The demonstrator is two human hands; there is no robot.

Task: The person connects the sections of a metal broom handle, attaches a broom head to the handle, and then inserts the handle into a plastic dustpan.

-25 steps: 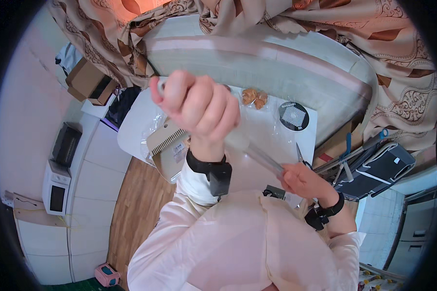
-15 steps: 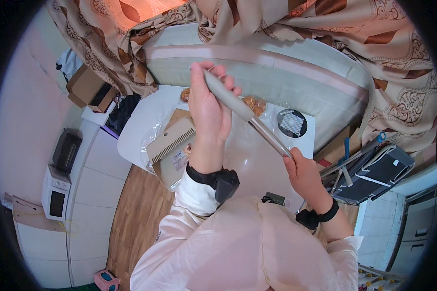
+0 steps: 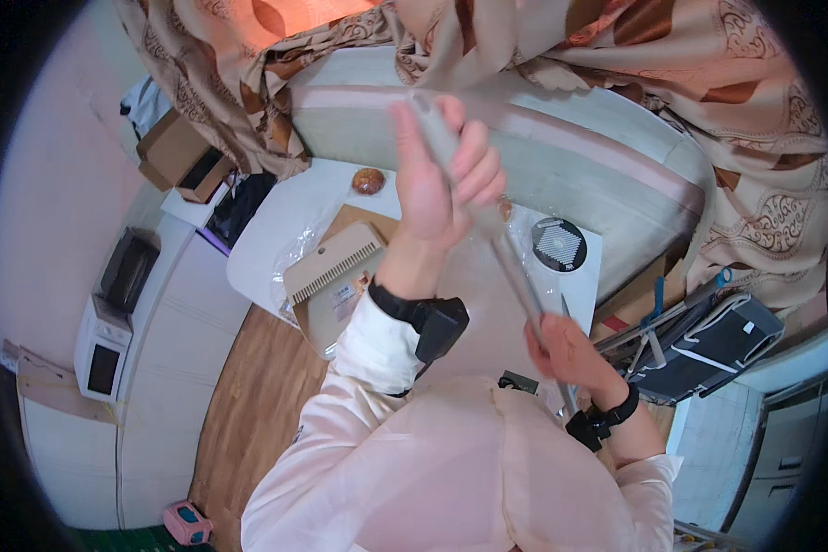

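Both hands clamped the long grey rod: left hand (image 3: 442,179) w/ fingers wrapped at top, right hand (image 3: 566,345) below; rod (image 3: 506,253) could've slipped thru.

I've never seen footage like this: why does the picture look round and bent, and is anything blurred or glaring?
Head view: fisheye lens, so a black rim and the white table's edge curves; the long grey rod between left hand and right hand looks slightly soft; orange glow burns out the patterned curtain at top.
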